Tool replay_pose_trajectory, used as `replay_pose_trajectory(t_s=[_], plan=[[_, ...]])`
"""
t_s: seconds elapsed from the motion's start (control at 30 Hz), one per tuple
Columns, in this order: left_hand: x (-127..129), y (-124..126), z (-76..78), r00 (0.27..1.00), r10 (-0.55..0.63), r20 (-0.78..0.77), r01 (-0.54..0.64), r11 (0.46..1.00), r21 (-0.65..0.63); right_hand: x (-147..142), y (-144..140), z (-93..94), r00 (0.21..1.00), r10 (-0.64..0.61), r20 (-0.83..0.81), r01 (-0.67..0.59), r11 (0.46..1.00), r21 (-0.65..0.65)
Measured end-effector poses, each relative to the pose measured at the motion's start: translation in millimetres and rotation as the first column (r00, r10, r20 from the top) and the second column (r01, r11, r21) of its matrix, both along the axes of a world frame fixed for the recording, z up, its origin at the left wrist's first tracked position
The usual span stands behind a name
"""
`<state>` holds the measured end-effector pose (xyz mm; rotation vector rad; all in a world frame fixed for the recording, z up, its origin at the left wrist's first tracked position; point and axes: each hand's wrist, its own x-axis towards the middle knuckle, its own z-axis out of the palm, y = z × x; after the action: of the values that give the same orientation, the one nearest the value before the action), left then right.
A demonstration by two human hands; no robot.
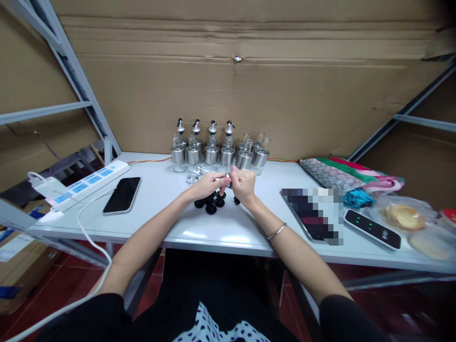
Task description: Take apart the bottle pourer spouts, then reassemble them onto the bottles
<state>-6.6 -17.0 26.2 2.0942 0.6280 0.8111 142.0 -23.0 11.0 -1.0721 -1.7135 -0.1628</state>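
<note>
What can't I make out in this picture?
Held piece: head view, mostly covered by the fingers.
Back bottles, lower parts: head view, behind the front bottles.
Dark device, surface: head view, partly pixelated.
Red item: head view, cut off by the right edge.

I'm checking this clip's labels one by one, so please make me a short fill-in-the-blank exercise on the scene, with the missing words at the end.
1. The number of silver spouts standing on the bottles is ____.
2. The metal bangle is worn on the person's ____ arm.
3. The round pieces on the table, just below the left hand, are coloured ____.
4. The brown backdrop behind the bottles is made of ____.

Missing words: four; right; black; cardboard.
</note>
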Motion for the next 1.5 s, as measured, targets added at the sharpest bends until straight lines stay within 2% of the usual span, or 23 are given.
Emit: replay_pose_trajectory(t_s=[0.1, 0.23, 0.3, 0.37, 0.43, 0.47, 0.5, 0.53, 0.57, 0.6, 0.67, 0.73, 0.83, 0.9, 1.03, 1.17, 1.27, 1.4, 1.5], plan=[[0.0, 0.1, -0.5, 0.991, -0.113, 0.072, 0.124, 0.978, -0.169, 2.1, -1.5, -0.4, 0.997, -0.019, 0.069, 0.005, 0.981, 0.194], [-0.4, -1.6, -2.4, 0.957, -0.250, 0.147, 0.289, 0.856, -0.429, 5.4, -4.6, 3.4, 0.980, -0.040, 0.197, -0.042, 0.917, 0.397], [-0.2, -3.3, -2.5, 0.939, -0.308, 0.151, 0.342, 0.810, -0.476, 7.0, -4.9, 5.5, 0.969, -0.037, 0.245, -0.078, 0.893, 0.443], [1.1, -4.6, -2.1, 0.940, -0.305, 0.152, 0.341, 0.823, -0.455, 8.6, -3.5, 6.6, 0.973, -0.020, 0.232, -0.082, 0.904, 0.421], [2.7, -4.6, -2.0, 0.966, -0.223, 0.130, 0.256, 0.901, -0.349, 10.1, -0.6, 6.6, 0.987, 0.015, 0.159, -0.064, 0.950, 0.305], [3.3, -3.9, -2.2, 0.983, -0.149, 0.103, 0.171, 0.950, -0.260, 10.8, 1.2, 6.3, 0.994, 0.036, 0.102, -0.057, 0.975, 0.213], [3.5, -2.8, -2.6, 0.996, -0.058, 0.061, 0.066, 0.988, -0.143, 11.4, 2.9, 6.0, 0.998, 0.054, 0.039, -0.058, 0.993, 0.105], [3.2, -1.4, -3.2, 0.999, 0.040, 0.005, -0.040, 0.999, -0.001, 11.8, 4.5, 5.8, 0.997, 0.070, -0.023, -0.070, 0.998, -0.008], [2.5, 0.2, -4.0, 0.989, 0.136, -0.055, -0.127, 0.980, 0.152, 11.9, 5.9, 5.6, 0.994, 0.083, -0.074, -0.091, 0.989, -0.113], [1.6, 1.8, -5.1, 0.969, 0.222, -0.110, -0.181, 0.938, 0.295, 11.6, 6.9, 5.4, 0.989, 0.093, -0.112, -0.114, 0.973, -0.199], [-0.2, 4.2, -7.6, 0.924, 0.333, -0.187, -0.201, 0.840, 0.504, 10.1, 8.0, 5.5, 0.984, 0.114, -0.139, -0.153, 0.936, -0.316], [-1.1, 5.3, -10.4, 0.900, 0.385, -0.204, -0.194, 0.773, 0.604, 7.6, 7.8, 5.7, 0.983, 0.137, -0.123, -0.175, 0.908, -0.380], [-0.9, 6.5, -14.7, 0.874, 0.455, -0.171, -0.229, 0.697, 0.680, 4.0, 6.7, 6.0, 0.987, 0.140, -0.079, -0.160, 0.896, -0.415], [-0.7, 7.6, -16.9, 0.860, 0.486, -0.157, -0.252, 0.672, 0.697, 2.8, 6.1, 6.3, 0.992, 0.116, -0.049, -0.126, 0.906, -0.405], [-0.4, 7.7, -17.3, 0.868, 0.463, -0.177, -0.237, 0.701, 0.673, 2.8, 5.6, 7.7, 0.997, 0.059, -0.043, -0.071, 0.929, -0.362], [2.0, 3.8, -14.6, 0.865, 0.457, -0.206, -0.215, 0.709, 0.671, 2.5, 3.3, 9.2, 0.997, 0.050, -0.065, -0.068, 0.941, -0.331], [3.3, 3.4, -13.7, 0.864, 0.447, -0.230, -0.212, 0.739, 0.640, 0.9, 0.9, 8.9, 0.996, 0.037, -0.086, -0.062, 0.951, -0.304], [1.4, 5.7, -11.8, 0.918, 0.340, -0.204, -0.188, 0.826, 0.531, -2.4, -1.9, 6.7, 0.992, 0.029, -0.126, -0.063, 0.960, -0.272], [-0.7, 2.8, -6.8, 0.966, 0.215, -0.142, -0.158, 0.930, 0.332, -5.1, -5.3, 5.7, 0.986, 0.026, -0.164, -0.064, 0.971, -0.230]])
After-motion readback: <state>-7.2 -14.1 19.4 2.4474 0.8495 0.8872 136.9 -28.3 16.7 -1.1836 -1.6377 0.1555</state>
